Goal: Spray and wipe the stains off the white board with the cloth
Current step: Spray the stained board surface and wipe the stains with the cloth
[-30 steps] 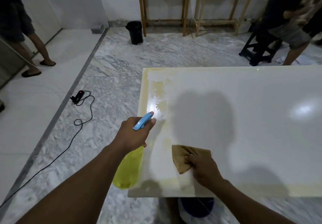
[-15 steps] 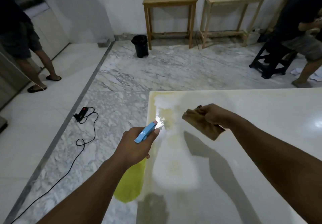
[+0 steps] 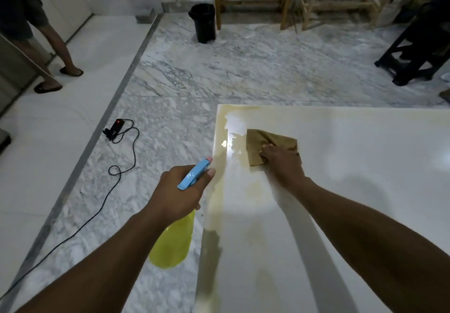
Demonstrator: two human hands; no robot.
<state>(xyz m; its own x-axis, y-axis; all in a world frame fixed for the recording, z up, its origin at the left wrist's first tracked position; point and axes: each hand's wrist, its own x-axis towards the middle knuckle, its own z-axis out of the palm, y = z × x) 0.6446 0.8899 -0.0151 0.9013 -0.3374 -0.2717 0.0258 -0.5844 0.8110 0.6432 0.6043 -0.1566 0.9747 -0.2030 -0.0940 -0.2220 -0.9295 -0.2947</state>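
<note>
Head view: right hand (image 3: 282, 164) presses the brown cloth (image 3: 265, 146) flat on the stained white board (image 3: 353, 178); left hand (image 3: 180, 191) grips the yellow spray bottle (image 3: 175, 244) beside its edge

bare workshop-like room, marble floor (image 3: 219, 74), wooden table frames (image 3: 287, 3) by wall, black bin (image 3: 203, 23), loose power cord (image 3: 117, 166)

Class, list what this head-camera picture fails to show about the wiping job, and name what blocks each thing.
- White board: its right and near parts run past the frame edges.
- Stains under the cloth: covered by it and the right hand.
- Spray bottle: neck and trigger hidden by the left hand.
- Liquid level in the bottle: too unclear to tell.
</note>
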